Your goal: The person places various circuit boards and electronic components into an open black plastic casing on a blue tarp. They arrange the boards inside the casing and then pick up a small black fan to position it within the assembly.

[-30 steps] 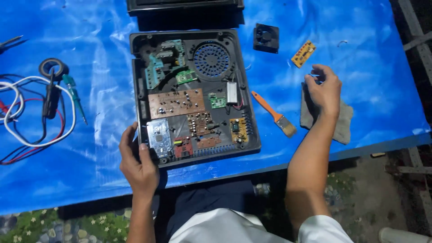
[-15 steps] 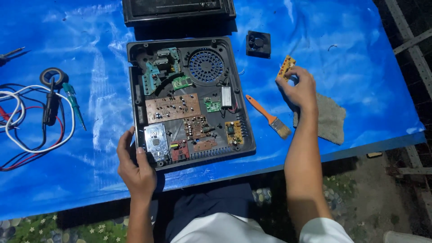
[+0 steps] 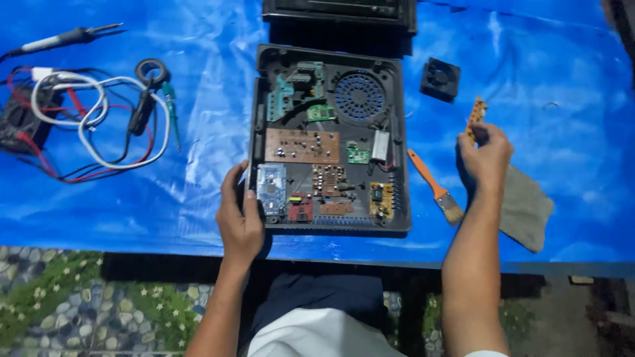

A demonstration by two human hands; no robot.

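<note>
Left hand (image 3: 239,221) clamps the open case (image 3: 329,139) at its near-left corner — rigid, boards fragile. Right hand (image 3: 485,157) pinches a small, light board (image 3: 475,114) by its edge.

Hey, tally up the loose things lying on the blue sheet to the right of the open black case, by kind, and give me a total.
Small black fan: 1
Orange-handled brush: 1
Grey cloth: 1
Small yellow circuit board, pinched in the right hand: 1
Total: 4
</note>
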